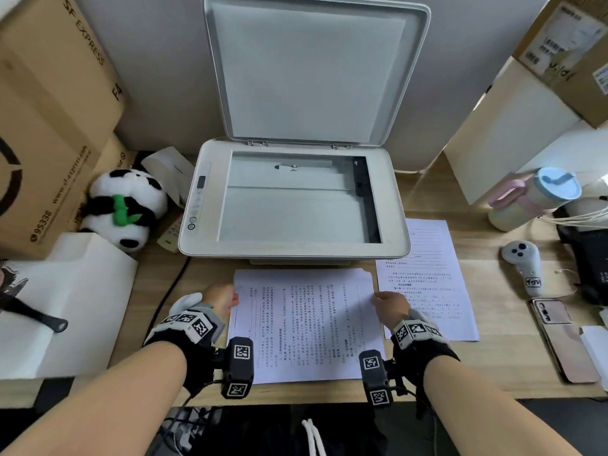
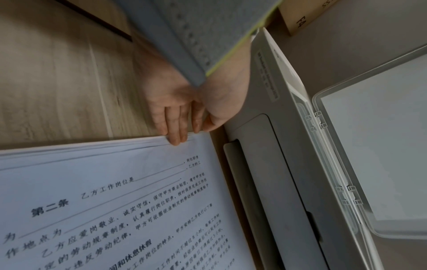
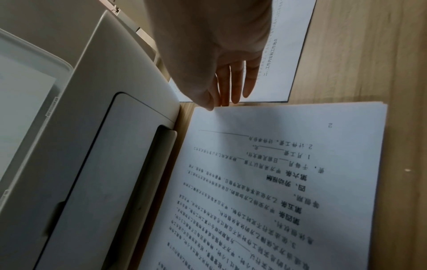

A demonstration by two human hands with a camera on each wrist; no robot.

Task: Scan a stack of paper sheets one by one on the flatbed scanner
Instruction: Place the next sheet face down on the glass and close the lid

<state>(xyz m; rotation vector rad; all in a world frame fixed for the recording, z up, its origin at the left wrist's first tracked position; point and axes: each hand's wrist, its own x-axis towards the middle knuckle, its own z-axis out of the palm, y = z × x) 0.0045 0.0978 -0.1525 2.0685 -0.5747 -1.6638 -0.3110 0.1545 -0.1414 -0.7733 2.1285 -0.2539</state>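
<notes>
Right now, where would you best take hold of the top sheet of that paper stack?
By its two short side edges, one hand from each side. The top sheet lies flat with both ends free, and the left hand and right hand already have fingers there.

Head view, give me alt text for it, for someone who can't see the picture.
Two hands, the left hand and the right hand, touch opposite edges of a printed paper stack on a wooden desk, before a flatbed scanner with its lid raised and glass bare. A single printed sheet lies right of the stack.
</notes>
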